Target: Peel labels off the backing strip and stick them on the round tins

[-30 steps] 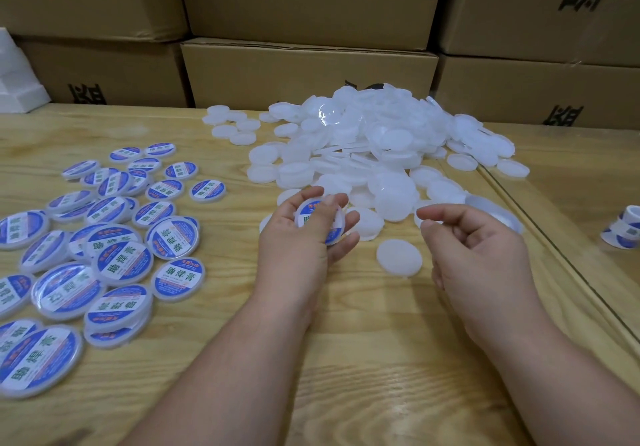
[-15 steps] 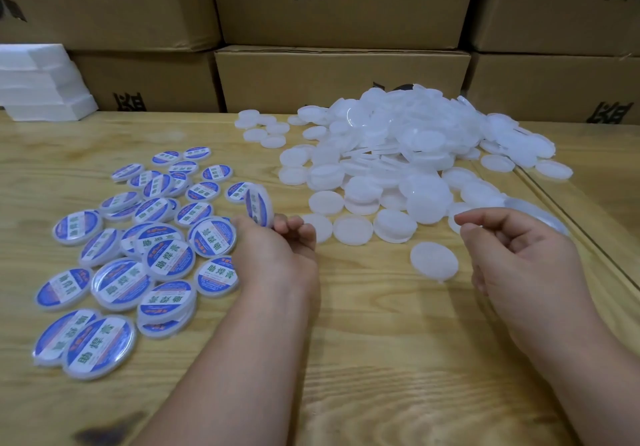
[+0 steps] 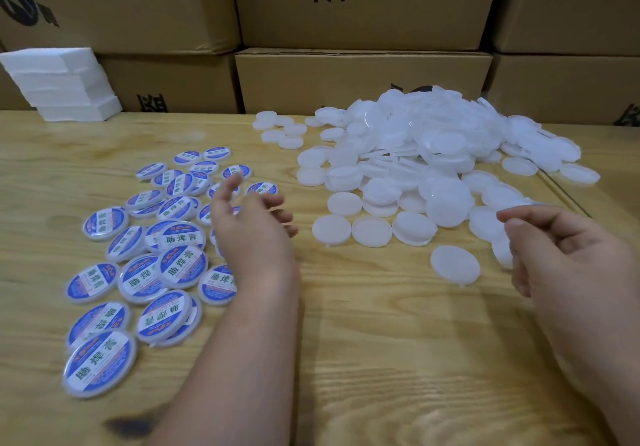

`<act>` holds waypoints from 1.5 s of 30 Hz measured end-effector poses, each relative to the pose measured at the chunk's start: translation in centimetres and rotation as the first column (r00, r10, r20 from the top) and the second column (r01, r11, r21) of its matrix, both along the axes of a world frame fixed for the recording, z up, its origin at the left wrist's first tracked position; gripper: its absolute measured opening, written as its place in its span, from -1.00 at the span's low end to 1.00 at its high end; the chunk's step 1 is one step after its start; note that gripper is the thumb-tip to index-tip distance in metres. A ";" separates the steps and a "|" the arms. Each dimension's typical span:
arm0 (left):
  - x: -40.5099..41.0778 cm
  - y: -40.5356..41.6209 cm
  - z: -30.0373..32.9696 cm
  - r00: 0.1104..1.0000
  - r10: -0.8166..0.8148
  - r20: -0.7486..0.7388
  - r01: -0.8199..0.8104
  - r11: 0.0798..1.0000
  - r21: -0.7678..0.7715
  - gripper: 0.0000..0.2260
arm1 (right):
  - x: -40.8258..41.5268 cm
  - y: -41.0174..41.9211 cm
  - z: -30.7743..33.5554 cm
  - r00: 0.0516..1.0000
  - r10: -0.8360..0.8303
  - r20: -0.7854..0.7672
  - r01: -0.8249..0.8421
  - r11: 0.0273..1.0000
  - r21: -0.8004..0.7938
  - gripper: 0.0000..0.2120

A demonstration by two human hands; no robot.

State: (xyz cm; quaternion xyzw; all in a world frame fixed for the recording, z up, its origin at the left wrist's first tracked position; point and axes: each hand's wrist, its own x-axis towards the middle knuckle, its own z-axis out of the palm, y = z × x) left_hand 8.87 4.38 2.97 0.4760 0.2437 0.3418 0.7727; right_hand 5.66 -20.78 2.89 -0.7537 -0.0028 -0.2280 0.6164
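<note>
Labelled tins [image 3: 180, 265] under left hand [image 3: 254, 234], grip loose, empty; right hand [image 3: 568, 255] half-curled

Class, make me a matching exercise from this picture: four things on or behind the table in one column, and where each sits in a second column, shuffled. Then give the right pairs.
1 labelled tins
2 plain white tins
3 white foam blocks
4 cardboard boxes

A far left corner of the table
B stacked behind the table
C spread by the left hand
D heaped at far right

Pairs: 1-C, 2-D, 3-A, 4-B
</note>
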 end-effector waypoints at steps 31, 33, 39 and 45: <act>-0.4 -5.5 -1.9 0.879 -0.392 -0.271 0.426 0.391 0.816 -0.70 | 1.5 -4.1 0.0 0.929 -0.346 -0.134 0.235 0.828 -0.510 -0.88; -1.0 -6.6 -1.9 0.852 -0.454 -0.261 0.438 0.343 0.831 -0.70 | 1.5 -4.0 0.1 0.929 -0.348 -0.127 0.237 0.822 -0.518 -0.91; -2.5 -8.5 -1.8 0.728 -0.629 -0.271 0.551 0.303 0.778 -0.74 | 0.7 -2.6 1.0 0.961 -0.258 -0.094 0.185 0.862 -0.473 -0.93; -2.8 -9.9 -1.4 0.602 -0.756 -0.257 0.791 0.518 0.325 -0.94 | -0.4 -0.9 1.5 0.987 0.054 -0.150 -0.085 0.975 -0.205 -0.92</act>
